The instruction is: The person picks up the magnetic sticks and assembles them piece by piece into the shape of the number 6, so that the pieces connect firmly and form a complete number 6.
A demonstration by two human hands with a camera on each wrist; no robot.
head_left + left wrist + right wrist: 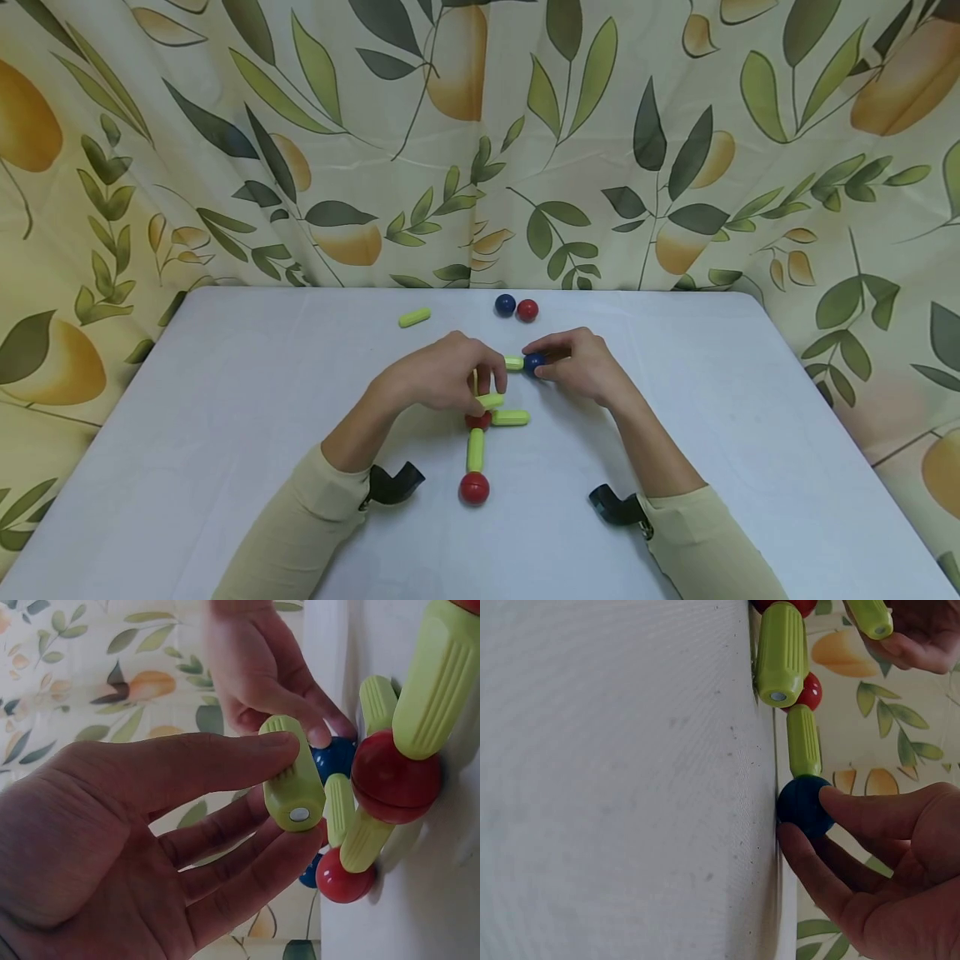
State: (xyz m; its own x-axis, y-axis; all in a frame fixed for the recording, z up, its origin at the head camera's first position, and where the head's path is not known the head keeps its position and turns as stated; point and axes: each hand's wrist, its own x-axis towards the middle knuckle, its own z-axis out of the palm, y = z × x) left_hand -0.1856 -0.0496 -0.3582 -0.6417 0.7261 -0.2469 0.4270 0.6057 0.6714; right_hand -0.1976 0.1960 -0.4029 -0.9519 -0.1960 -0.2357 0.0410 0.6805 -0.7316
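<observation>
At the table [262, 375], the blue ball [804, 810] gripped by the right hand [583, 367] is best braced while the rod [294, 787] pinched by the left hand [446, 372] is aligned.

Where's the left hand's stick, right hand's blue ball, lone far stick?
Held green stick [300, 778]: left wrist view, mid-side.
Held blue ball [804, 806]: right wrist view, near its centre.
Lone far stick [415, 317]: head view, mid-length.

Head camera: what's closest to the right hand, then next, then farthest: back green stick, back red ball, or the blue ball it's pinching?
1. Blue ball: pinched by the right hand.
2. Red ball: at the back, beyond the hand.
3. Green stick: back too, farther left.
</observation>
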